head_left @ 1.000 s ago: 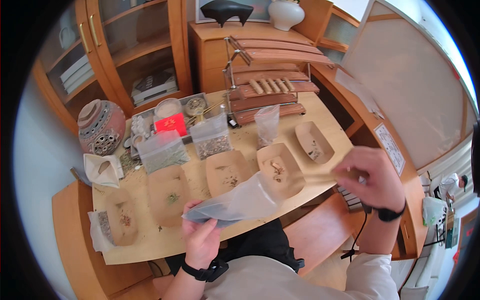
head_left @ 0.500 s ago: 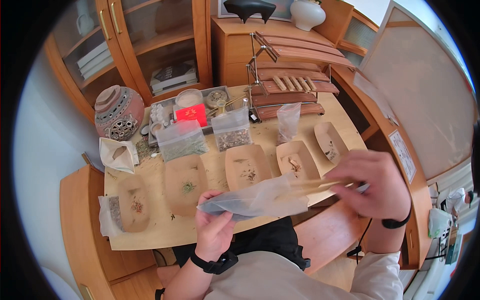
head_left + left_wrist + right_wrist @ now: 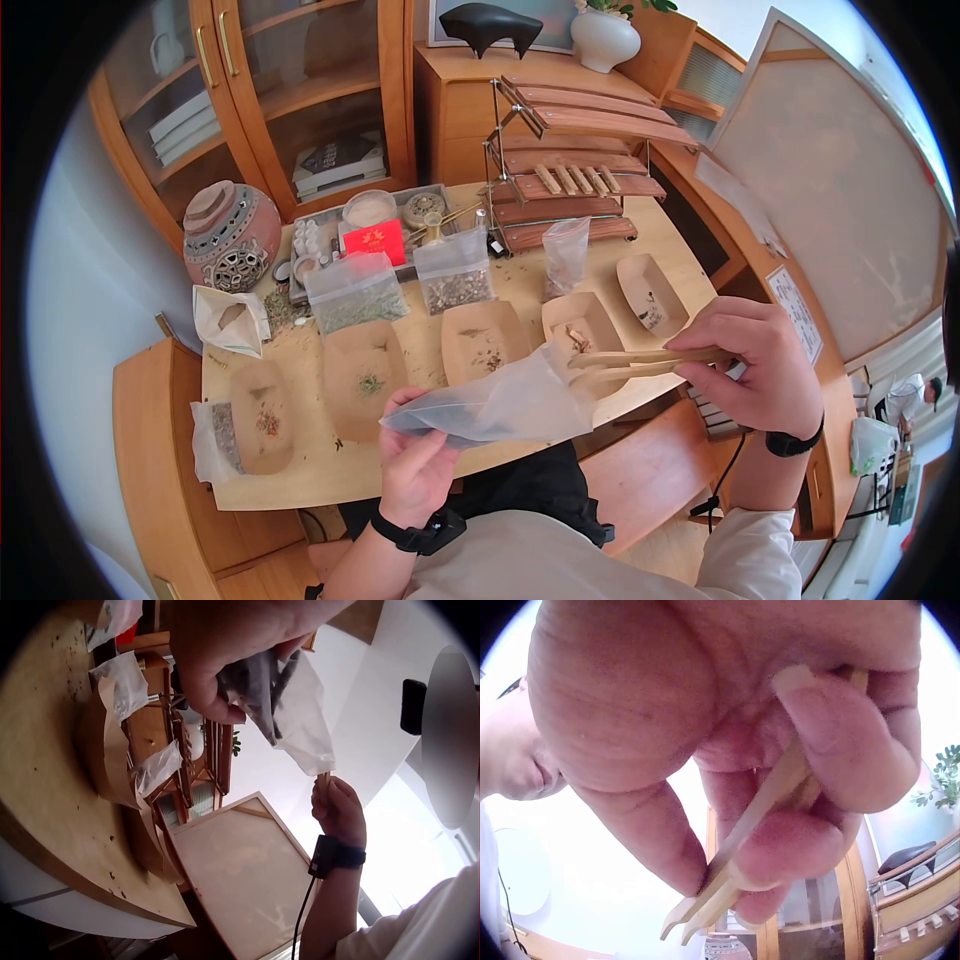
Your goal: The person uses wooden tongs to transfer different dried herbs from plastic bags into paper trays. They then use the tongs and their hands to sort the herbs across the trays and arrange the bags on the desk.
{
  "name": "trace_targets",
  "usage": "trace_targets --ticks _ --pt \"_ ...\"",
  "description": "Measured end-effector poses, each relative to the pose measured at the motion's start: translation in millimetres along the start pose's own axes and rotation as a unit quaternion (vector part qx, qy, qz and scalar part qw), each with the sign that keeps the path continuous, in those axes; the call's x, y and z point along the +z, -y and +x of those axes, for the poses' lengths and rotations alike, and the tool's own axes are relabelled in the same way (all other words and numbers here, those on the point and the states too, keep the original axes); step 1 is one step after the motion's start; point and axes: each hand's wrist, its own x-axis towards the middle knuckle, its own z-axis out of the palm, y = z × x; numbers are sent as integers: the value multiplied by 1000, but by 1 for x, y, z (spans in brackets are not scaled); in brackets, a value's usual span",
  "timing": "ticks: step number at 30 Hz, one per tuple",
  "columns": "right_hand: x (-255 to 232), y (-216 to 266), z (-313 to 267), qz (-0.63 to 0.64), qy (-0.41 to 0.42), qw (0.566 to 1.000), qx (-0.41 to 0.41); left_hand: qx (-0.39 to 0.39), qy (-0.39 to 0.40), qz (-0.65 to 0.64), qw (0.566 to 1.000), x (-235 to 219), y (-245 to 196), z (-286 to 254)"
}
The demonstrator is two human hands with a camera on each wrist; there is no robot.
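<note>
My left hand [image 3: 418, 460] grips the lower end of a translucent plastic bag [image 3: 500, 400], thumb in front and fingers behind. Dark contents show at that end of the bag [image 3: 255, 686] in the left wrist view. Between thumb and fingers, my right hand [image 3: 755, 360] pinches a pair of wooden tongs [image 3: 650, 362]. The two tong arms stand apart, and their tips are right at the bag's open end. Behind the bag are paper trays, one with brown pieces [image 3: 578, 338] and another with dark bits [image 3: 652, 312].
More paper trays [image 3: 345, 345] hold small heaps of dried herbs. Filled zip bags [image 3: 355, 292] stand behind them, near a grey tray [image 3: 432, 190] of small items. A wooden tiered rack [image 3: 590, 190] bears several short rolls. A patterned pot [image 3: 230, 240] sits at the left.
The right hand has brought the tongs from beside the bag to its open end, and the tong arms now stand wider apart. The left hand keeps hold of the bag.
</note>
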Motion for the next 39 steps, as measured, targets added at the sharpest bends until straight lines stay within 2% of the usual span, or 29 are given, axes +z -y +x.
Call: trace_targets --ticks 7,9,11,18,21,23,27,32,39 --pt "6 -1 0 -27 9 1000 11 0 -1 -10 1000 -1 1 0" --pt "9 2 2 -56 34 997 -35 0 -1 -10 1000 -2 3 0" --pt "20 10 5 -64 39 996 -40 9 0 43 999 -5 9 0" --pt "56 14 6 -95 69 989 -92 8 21 28 999 10 10 -1" --pt "60 15 6 -101 49 989 -97 -7 17 -12 1000 22 4 -3" --pt "60 17 5 -100 7 990 -95 -7 23 -20 1000 22 3 -3" --pt "63 16 5 -149 28 980 -126 2 36 9 999 10 11 -2" --pt "70 16 9 -135 -13 980 -143 6 31 41 999 16 9 -1" --pt "69 15 8 -140 -27 979 -148 6 14 70 997 14 9 -1"
